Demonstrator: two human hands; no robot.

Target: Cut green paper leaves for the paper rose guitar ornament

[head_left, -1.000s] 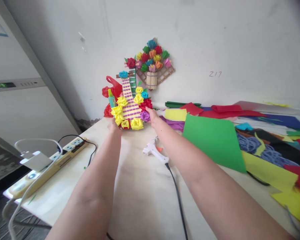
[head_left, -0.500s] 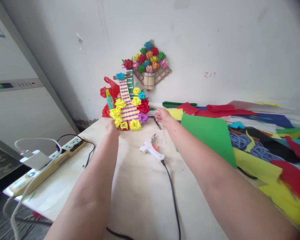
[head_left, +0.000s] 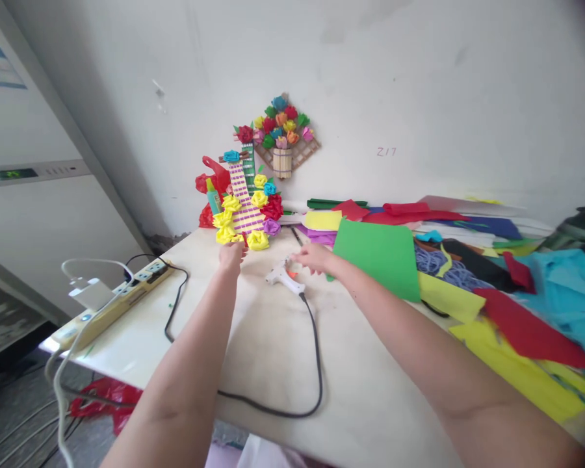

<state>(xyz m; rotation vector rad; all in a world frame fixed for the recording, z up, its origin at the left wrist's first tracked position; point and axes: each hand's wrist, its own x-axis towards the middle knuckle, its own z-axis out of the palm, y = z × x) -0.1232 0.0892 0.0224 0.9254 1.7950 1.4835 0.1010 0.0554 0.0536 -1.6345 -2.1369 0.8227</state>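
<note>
Glue gun [head_left: 286, 277] lies on our bench [head_left: 268, 351], probably placed for easy reach, just by our half-spread right hand [head_left: 316, 259]; our left hand [head_left: 232, 256], whose grip we cannot tell, fronts the upright flower-trimmed craft [head_left: 247, 216].

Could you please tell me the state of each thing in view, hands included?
Left hand: fingers curled by the craft's base; contact unclear
Right hand: fingers partly bent beside the glue gun; contact unclear
Glue gun: lying on its side, cord attached
Flower-trimmed craft: standing upright
Glue bottle: slightly tilted, yellow tip up
Green sheet: unfolded
Blue cord: loosely heaped
Appliance display: lit
</note>
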